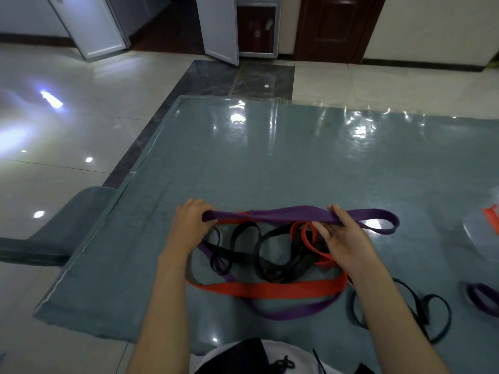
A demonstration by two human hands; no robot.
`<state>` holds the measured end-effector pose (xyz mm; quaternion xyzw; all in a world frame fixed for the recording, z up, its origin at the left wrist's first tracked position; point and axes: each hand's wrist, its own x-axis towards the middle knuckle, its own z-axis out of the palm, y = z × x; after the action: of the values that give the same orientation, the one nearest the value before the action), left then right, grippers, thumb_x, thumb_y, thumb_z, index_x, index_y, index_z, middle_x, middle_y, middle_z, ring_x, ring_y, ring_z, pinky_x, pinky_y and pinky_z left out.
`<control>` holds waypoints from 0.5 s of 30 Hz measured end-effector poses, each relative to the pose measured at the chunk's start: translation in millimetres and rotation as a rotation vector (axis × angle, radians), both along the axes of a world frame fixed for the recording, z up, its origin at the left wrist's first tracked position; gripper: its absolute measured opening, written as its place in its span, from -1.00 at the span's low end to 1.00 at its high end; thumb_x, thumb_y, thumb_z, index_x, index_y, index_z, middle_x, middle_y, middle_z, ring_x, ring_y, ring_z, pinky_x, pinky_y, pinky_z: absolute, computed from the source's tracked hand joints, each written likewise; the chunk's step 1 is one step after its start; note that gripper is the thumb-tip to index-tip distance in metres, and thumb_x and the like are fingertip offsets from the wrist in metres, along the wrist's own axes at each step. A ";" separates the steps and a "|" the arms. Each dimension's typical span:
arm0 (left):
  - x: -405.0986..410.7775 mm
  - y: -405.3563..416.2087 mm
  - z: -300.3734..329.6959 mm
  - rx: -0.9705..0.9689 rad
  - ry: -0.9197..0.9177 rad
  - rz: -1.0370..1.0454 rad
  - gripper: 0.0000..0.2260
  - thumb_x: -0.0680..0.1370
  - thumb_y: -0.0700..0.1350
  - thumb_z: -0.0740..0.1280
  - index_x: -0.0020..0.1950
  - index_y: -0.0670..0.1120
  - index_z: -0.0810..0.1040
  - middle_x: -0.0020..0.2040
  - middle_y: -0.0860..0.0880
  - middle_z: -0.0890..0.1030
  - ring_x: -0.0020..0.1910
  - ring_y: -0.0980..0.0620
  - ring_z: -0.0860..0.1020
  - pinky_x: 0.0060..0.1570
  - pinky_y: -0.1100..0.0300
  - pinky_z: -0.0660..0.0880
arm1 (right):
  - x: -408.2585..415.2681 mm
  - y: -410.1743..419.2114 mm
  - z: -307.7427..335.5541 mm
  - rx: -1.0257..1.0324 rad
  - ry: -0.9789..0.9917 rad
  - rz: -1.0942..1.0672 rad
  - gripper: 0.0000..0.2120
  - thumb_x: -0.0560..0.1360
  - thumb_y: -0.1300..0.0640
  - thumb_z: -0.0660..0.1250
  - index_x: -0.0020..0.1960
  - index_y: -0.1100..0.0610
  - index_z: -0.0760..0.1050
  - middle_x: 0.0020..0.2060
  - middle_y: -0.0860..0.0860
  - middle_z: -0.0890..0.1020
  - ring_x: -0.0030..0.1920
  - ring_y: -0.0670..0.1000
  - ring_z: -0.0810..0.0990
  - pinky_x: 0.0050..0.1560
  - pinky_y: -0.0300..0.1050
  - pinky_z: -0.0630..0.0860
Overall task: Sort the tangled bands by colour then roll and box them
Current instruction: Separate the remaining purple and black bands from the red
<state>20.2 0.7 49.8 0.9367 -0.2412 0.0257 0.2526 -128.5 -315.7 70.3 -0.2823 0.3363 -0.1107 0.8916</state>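
A wide purple band (286, 214) is stretched flat between my hands above the tangle. My left hand (190, 225) is closed on its left end, and my right hand (343, 238) pinches it further right, so a loop trails off to the right. Below lie a wide red band (270, 289), thin black bands (270, 255) and another purple band (299, 310), all knotted together on the grey-green mat (297, 163). A clear plastic box (483, 233) with something red inside stands at the right edge.
A separate black band (432, 314) lies to the right of my right forearm. A rolled purple band (480, 295) sits at the far right edge. The mat lies on glossy floor tiles (67, 130); open white doors (218, 28) stand at the back.
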 end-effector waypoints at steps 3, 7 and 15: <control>-2.3 15.3 4.0 -0.111 -0.104 0.127 -0.80 0.39 -0.36 0.54 -0.18 -0.10 0.62 -0.19 0.00 0.58 -0.16 -0.08 0.50 -0.17 -0.03 0.44 | 0.7 4.0 -1.5 0.006 -0.026 0.010 -0.85 0.64 0.17 0.39 -0.05 0.22 0.64 -0.07 0.18 0.77 0.06 0.13 0.78 -0.11 -0.05 0.72; 1.2 32.6 8.2 -0.127 0.127 0.230 -0.73 0.42 -0.36 0.53 -0.14 -0.08 0.52 -0.22 -0.04 0.60 -0.21 -0.12 0.55 -0.19 -0.06 0.52 | 5.4 -0.6 0.4 0.012 -0.031 -0.045 -0.86 0.66 0.17 0.36 -0.02 0.21 0.62 -0.03 0.13 0.73 0.03 0.09 0.79 -0.13 -0.07 0.72; -1.0 39.1 15.1 0.115 0.393 0.094 -0.68 0.33 -0.50 0.46 -0.29 -0.06 0.59 -0.23 -0.14 0.67 -0.18 -0.13 0.65 -0.21 0.17 0.49 | 1.0 2.3 9.7 0.065 0.004 -0.083 -0.82 0.67 0.17 0.35 -0.08 0.19 0.59 -0.15 0.07 0.73 -0.01 0.04 0.77 -0.16 -0.11 0.72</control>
<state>19.2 39.9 64.9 0.9468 -0.1445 -0.1595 0.2393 -127.5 -313.4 80.0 -0.2394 0.3527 -0.1359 0.8943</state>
